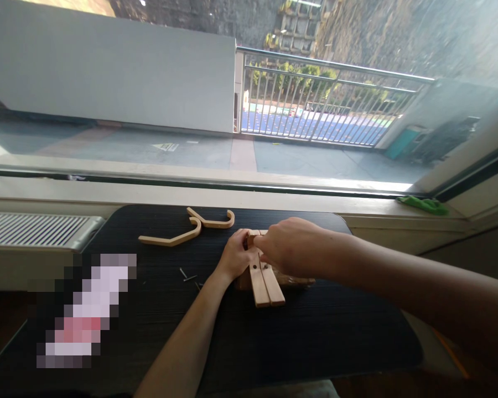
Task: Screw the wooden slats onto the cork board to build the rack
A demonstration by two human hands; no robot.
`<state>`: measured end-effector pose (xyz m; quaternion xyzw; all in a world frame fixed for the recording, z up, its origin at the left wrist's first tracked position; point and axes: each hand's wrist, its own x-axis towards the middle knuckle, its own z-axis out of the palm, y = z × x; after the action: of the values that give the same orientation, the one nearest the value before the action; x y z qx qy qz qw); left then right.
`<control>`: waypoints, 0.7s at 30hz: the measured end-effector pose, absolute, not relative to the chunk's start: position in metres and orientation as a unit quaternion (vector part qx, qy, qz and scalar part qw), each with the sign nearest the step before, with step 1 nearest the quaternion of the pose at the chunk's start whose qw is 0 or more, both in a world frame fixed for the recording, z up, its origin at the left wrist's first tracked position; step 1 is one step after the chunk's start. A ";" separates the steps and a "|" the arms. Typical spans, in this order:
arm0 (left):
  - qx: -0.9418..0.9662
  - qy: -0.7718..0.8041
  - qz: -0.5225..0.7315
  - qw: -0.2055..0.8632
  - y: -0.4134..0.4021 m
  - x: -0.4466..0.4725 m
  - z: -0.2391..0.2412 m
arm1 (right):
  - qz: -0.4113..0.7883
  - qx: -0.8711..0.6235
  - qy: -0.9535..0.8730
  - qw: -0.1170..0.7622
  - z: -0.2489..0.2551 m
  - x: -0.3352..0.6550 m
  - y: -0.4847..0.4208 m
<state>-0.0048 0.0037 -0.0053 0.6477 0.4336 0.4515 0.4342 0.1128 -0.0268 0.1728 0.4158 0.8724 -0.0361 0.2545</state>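
Note:
Two pale wooden slats (269, 290) lie side by side on the dark table, with dark round spots on their faces. Beneath them is a rough brown wood piece (296, 281). At the left edge of the slats, my left hand (234, 255) is closed around their far part. Over the far end, my right hand (292, 246) is closed in a fist, thumb side toward a small wooden part (252, 239) between the hands. Whatever this fist grips is hidden. Left of my hands lie a curved wooden hook piece (172, 241) and a second one (216, 224), touching or nearly touching it.
Several metal screws (186, 275) lie on the black table (327, 337) near my left forearm. A pixelated pale and red item (87, 309) is at the left. Beyond the table are a radiator (33, 231), a window sill (170, 193) and a green cloth (425, 205).

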 end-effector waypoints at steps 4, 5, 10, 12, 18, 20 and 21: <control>0.646 0.435 0.452 0.434 0.004 -0.005 -0.004 | -0.043 0.422 0.867 0.261 0.174 0.112 -0.027; 0.646 0.435 0.453 0.434 0.004 -0.005 -0.004 | -0.044 0.424 0.866 0.263 0.174 0.112 -0.027; 0.648 0.437 0.450 0.432 0.003 -0.005 -0.003 | -0.043 0.419 0.871 0.252 0.176 0.113 -0.028; 0.649 0.439 0.449 0.431 0.003 -0.005 -0.003 | -0.045 0.412 0.874 0.254 0.177 0.113 -0.028; 0.650 0.437 0.453 0.425 0.004 -0.005 -0.008 | -0.026 0.410 0.883 0.226 0.176 0.118 -0.031; 0.648 0.437 0.457 0.423 0.005 -0.004 -0.010 | -0.024 0.410 0.887 0.212 0.176 0.121 -0.031; 0.648 0.436 0.458 0.425 0.005 -0.004 -0.010 | -0.024 0.408 0.888 0.210 0.176 0.122 -0.031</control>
<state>-0.0043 0.0050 -0.0103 0.6476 0.4363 0.4583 0.4246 0.1223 -0.0314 0.1764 0.4084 0.8880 -0.0237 0.2098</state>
